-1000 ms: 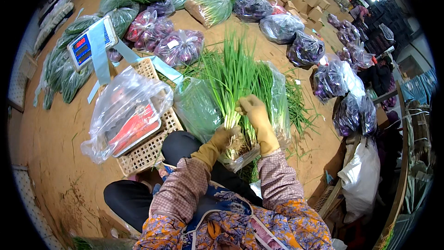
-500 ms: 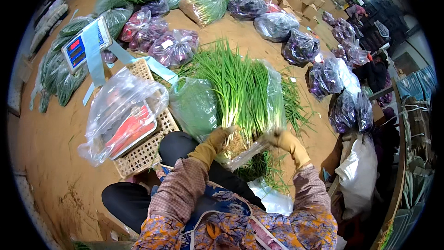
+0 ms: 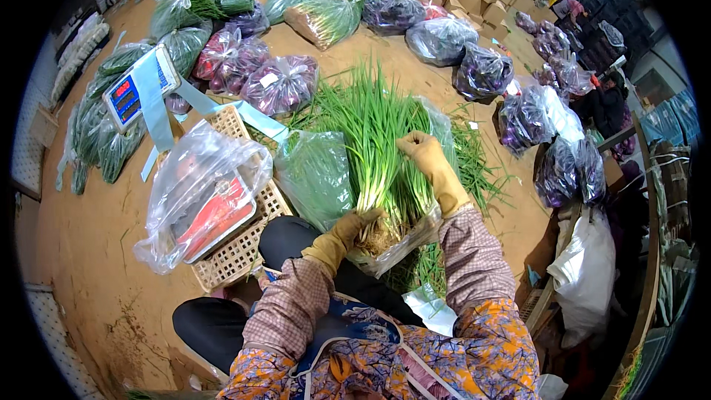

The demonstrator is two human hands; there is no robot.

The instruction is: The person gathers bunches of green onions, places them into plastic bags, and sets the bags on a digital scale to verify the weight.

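Left hand (image 3: 348, 228): you're clamping your gloved fingers around the root end of the green onion bunch (image 3: 378, 144), right where the pale roots are bunching up against your palm.
Right hand (image 3: 428, 157): you're curling these fingers over the stalks higher up the same bunch, gripping from the right side, well above your left fingers.
Green onion bunch: it's sitting between your two hands, roots toward you, green tips fanning away from your fingertips.
Clear plastic bag (image 3: 404, 241): it's wrapping the root end just below your left fingers and under your right wrist.
Bagged greens (image 3: 315, 174): a filled bag is lying just left of your left fingers, touching the bunch.
Loose onions (image 3: 474, 163): more are lying on the floor just right of your right fingers.
Wicker basket (image 3: 237, 252): it's sitting farther left of your left hand, with a crumpled clear bag (image 3: 200, 192) on top.
Scale (image 3: 133, 92): it's way out past the basket, up and left of your fingers.
Purple veg bags (image 3: 281, 85): they're lying beyond the onion tips, well apart from both hands.
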